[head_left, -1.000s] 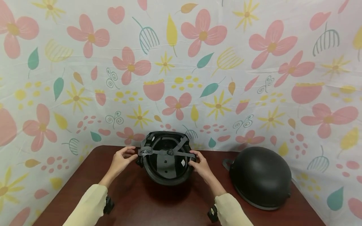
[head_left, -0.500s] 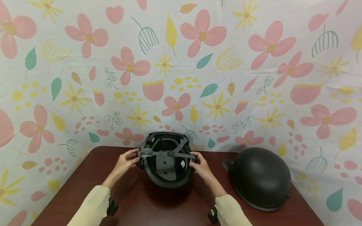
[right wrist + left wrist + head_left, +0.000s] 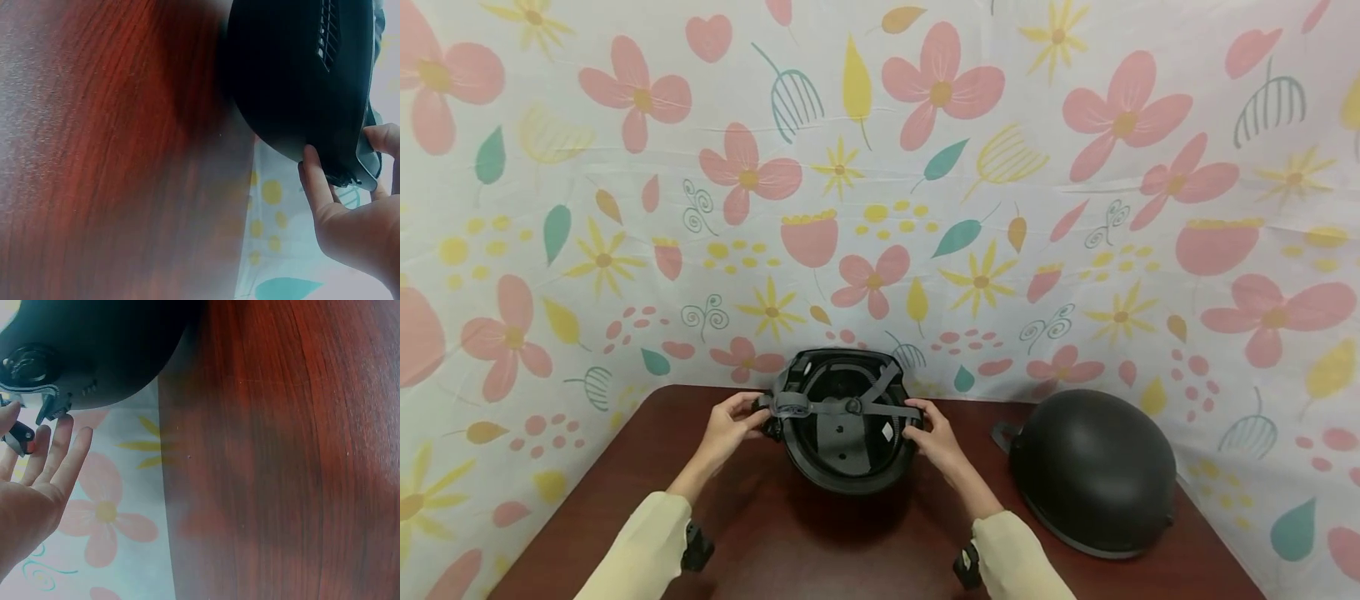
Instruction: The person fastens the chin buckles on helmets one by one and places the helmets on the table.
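Observation:
A black helmet point(image 3: 840, 482) rests on its crown at the back of the table, its hollow inside facing me. Across its opening runs a grey chin strap point(image 3: 827, 407), with a second strap slanting up to the right. My left hand point(image 3: 727, 429) pinches the strap's left end at the helmet's side. In the left wrist view, a small dark clip point(image 3: 20, 439) shows between thumb and fingers. My right hand point(image 3: 942, 439) grips the helmet's right edge, thumb inside and fingers along the outer shell point(image 3: 294, 94).
A second black helmet point(image 3: 1093, 475) lies dome up on the right of the dark red wooden table point(image 3: 850, 562), a grey strap loop point(image 3: 1002, 435) sticking out on its left. A flower-printed cloth point(image 3: 880, 208) hangs right behind the table's back edge.
My left hand's thumb and fingers, earlier spread at the helmet's left side, have closed on the strap's end and draw it slightly outward. The right hand keeps its hold.

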Action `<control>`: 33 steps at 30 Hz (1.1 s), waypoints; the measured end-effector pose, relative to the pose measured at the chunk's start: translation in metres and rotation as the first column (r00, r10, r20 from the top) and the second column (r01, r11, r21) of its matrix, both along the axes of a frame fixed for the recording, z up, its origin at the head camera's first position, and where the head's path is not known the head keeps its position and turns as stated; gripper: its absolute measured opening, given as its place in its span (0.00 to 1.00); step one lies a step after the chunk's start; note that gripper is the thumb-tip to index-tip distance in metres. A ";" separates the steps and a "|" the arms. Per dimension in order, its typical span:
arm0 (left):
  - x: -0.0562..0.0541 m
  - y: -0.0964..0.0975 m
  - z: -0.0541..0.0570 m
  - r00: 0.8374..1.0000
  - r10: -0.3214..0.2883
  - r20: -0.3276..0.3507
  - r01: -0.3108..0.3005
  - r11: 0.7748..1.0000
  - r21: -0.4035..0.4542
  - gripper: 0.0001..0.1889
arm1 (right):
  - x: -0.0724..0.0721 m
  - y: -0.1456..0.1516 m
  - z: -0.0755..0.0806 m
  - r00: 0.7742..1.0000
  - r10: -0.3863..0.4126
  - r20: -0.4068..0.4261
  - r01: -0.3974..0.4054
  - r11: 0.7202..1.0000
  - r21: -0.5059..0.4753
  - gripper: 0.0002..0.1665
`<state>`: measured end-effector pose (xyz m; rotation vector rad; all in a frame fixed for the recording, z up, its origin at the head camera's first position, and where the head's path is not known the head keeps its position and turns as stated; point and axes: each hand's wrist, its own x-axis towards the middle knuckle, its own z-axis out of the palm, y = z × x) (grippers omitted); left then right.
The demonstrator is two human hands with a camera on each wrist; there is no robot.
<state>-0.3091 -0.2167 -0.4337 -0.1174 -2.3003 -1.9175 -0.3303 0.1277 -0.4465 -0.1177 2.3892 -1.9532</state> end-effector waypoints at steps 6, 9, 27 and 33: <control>0.005 -0.007 0.005 0.998 0.062 0.025 -0.062 0.998 -0.002 0.23 | -0.001 -0.001 0.002 1.000 0.024 -0.001 -0.024 1.000 0.004 0.29; 0.006 -0.011 0.008 0.997 0.074 0.030 -0.074 0.997 -0.002 0.24 | -0.001 -0.002 0.004 1.000 0.028 -0.004 -0.028 1.000 0.009 0.30; 0.014 -0.022 0.022 0.998 0.068 0.006 -0.069 0.994 0.081 0.26 | -0.004 -0.011 0.017 0.998 0.023 -0.053 -0.014 0.988 0.151 0.29; 0.014 -0.022 0.023 0.997 0.073 0.000 -0.073 0.992 0.108 0.25 | -0.007 -0.015 0.023 0.996 0.036 -0.076 -0.022 0.985 0.174 0.29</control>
